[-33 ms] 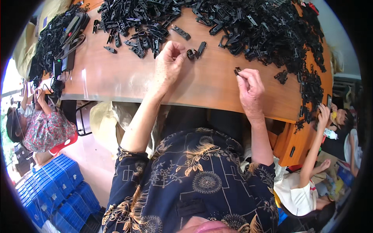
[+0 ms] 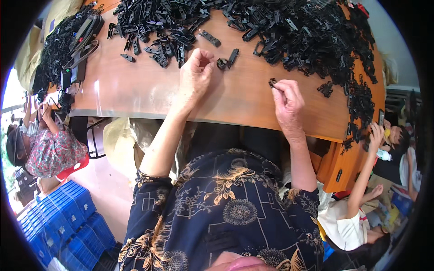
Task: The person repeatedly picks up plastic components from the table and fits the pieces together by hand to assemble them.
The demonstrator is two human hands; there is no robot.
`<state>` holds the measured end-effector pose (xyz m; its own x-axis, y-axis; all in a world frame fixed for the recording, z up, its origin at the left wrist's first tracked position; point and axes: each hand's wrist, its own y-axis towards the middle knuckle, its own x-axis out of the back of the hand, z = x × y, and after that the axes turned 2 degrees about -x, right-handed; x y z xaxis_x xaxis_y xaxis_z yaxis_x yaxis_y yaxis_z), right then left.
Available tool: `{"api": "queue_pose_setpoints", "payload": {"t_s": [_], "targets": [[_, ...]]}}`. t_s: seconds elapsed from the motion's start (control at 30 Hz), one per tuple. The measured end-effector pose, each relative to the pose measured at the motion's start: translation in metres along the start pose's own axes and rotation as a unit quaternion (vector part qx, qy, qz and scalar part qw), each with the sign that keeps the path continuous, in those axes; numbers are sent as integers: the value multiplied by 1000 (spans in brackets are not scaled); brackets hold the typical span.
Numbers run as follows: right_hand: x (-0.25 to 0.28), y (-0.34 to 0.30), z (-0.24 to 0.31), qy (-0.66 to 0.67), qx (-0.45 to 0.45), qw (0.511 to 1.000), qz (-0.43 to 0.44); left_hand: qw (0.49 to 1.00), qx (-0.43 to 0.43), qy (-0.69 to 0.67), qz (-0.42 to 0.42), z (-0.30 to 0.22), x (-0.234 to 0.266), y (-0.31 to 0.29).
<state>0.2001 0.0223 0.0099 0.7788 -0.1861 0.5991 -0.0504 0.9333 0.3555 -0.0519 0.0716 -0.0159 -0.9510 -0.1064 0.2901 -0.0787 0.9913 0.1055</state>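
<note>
Small workshop: wooden worktable (image 2: 135,90) heaped with black plastic parts (image 2: 312,31).

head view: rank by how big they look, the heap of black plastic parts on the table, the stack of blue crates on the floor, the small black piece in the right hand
1. heap of black plastic parts, largest.
2. stack of blue crates, though it lies near the bent rim, so its size is unsure.
3. small black piece pinched in the right hand, smallest by far.

black plastic clips (image 2: 312,36), orange-brown table (image 2: 135,86), blue crates (image 2: 58,217)
</note>
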Motion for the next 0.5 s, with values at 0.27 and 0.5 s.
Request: {"api": "queue_pose_setpoints", "payload": {"t_s": [0.27, 0.5], "targets": [[-14, -31, -35, -104, 73, 990, -54, 960, -122, 249, 42, -5, -6, -11], [-18, -26, -38, -148, 26, 988, -20, 925, -260, 260, 96, 27, -21, 3]]}}
